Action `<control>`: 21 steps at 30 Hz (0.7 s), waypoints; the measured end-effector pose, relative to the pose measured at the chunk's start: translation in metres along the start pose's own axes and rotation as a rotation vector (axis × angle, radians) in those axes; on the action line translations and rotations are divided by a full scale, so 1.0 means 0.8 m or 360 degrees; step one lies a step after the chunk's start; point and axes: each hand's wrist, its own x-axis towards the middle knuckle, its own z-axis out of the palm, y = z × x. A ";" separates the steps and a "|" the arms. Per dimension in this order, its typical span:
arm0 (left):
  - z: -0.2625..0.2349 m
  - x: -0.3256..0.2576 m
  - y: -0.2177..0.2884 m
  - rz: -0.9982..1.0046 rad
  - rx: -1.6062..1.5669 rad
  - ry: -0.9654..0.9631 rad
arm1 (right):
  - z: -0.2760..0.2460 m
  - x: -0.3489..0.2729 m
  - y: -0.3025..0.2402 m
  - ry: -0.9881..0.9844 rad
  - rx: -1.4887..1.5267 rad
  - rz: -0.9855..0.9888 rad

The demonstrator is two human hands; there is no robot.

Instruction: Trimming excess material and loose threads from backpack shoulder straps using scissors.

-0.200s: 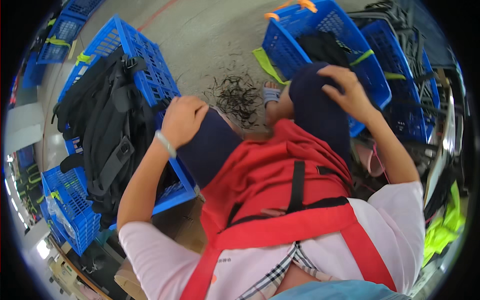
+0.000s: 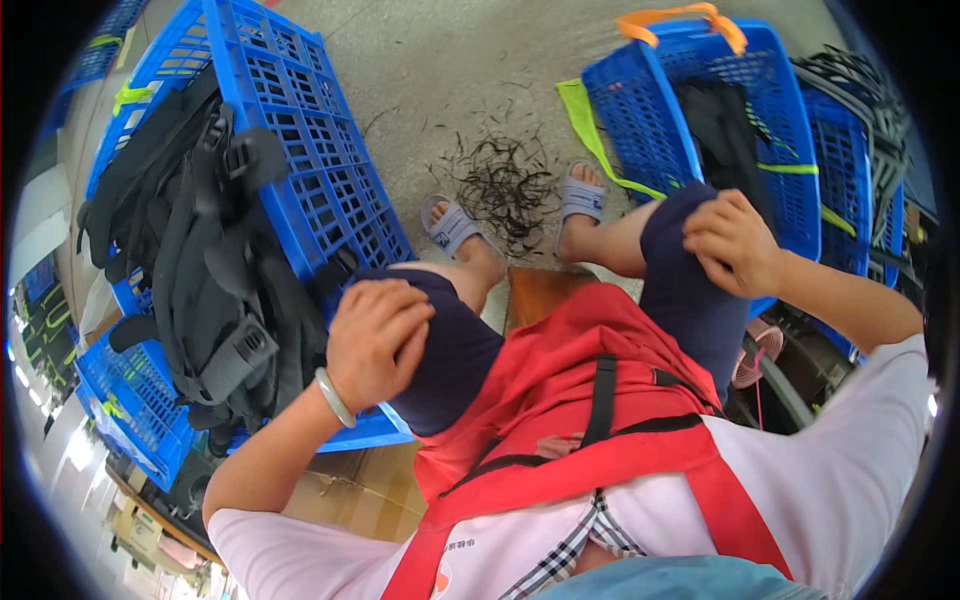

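My left hand (image 2: 375, 335) rests on my left knee, over the dark navy shorts (image 2: 450, 355), its fingers slightly bent and nothing in them. A pale bangle (image 2: 333, 398) circles that wrist. On my other knee lies my right hand (image 2: 735, 243), empty, the fingers loosely curved over the cloth. A red apron (image 2: 640, 360) with a black strap covers my lap. Close beside my left hand stands a blue plastic basket (image 2: 315, 150) heaped with black straps (image 2: 185, 250) and buckles (image 2: 240, 358). Another blue basket (image 2: 640, 110), holding black material (image 2: 715, 125), stands beyond my right hand.
Thin black scraps (image 2: 500, 185) lie on the floor between my sandalled feet. A yellow-green strip (image 2: 590, 130) and an orange strap (image 2: 690, 20) hang on the right basket. More baskets with grey-black pieces (image 2: 875, 120) stand farther right; cardboard (image 2: 370, 495) lies at lower left.
The view has shifted, and both sandalled feet now show beside the scraps. Both hands stay on the knees, with the left fingers bent a little more over the knee.
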 end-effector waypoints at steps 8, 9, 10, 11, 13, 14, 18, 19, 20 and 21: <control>-0.035 0.072 -0.049 -0.0232 -0.0278 -0.0253 | -0.035 0.077 0.082 -0.0196 0.0666 -0.0249; -0.033 0.079 -0.048 -0.0310 -0.0292 -0.0259 | -0.037 0.083 0.086 -0.0201 0.0718 -0.0239; -0.034 0.086 -0.044 -0.0387 -0.0290 -0.0258 | -0.034 0.085 0.087 -0.0185 0.0773 -0.0227; -0.035 0.095 -0.040 -0.0455 -0.0267 -0.0278 | -0.036 0.091 0.086 -0.0139 0.0818 -0.0227; -0.027 0.109 -0.032 -0.0573 -0.0153 -0.0392 | -0.026 0.089 0.087 -0.0064 0.0788 -0.0152; -0.018 0.116 -0.034 -0.0639 -0.0046 -0.0461 | -0.021 0.085 0.085 -0.0143 0.0650 -0.0006; -0.013 0.156 0.037 -0.0813 0.0505 -0.0730 | -0.017 0.066 0.055 -0.0112 0.0176 0.0769; -0.028 0.175 0.068 -0.0869 0.0328 -0.0930 | -0.036 0.065 0.033 -0.0091 0.0034 0.0984; -0.040 0.186 0.089 -0.0905 0.0148 -0.1142 | -0.063 0.072 0.012 0.0000 0.0437 0.1340; -0.055 0.180 0.096 -0.0880 0.0198 -0.1126 | -0.077 0.080 0.002 0.0128 0.1187 0.1720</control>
